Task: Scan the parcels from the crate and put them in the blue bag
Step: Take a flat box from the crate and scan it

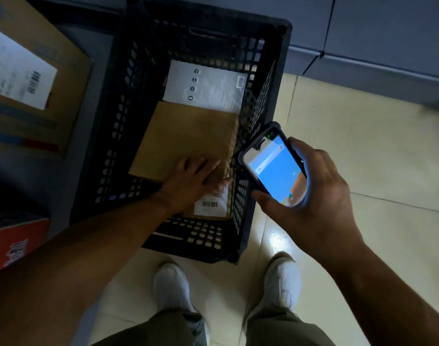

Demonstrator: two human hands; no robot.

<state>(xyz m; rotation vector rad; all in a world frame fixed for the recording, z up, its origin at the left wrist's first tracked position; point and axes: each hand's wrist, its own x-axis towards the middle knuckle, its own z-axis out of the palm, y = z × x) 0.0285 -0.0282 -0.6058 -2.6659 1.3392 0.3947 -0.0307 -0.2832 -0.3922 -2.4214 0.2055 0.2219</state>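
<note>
One wide-angle view, worn on the head, faces steeply down at the floor [363, 151]. The crate [118, 121] surrounds the left grip [193, 181]. The right grip [310, 186], holding the scanner [273, 168], is nearer the lens.

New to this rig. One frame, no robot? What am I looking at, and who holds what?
No robot: a person wears a camera on the head, looking down at their own hands; the one picture is that view. A black crate holds a white parcel, a brown parcel and, nearest, a parcel with a barcode label. The left hand lies on the brown parcel; whether it grips is unclear. The right hand holds a handheld scanner, screen lit.
</note>
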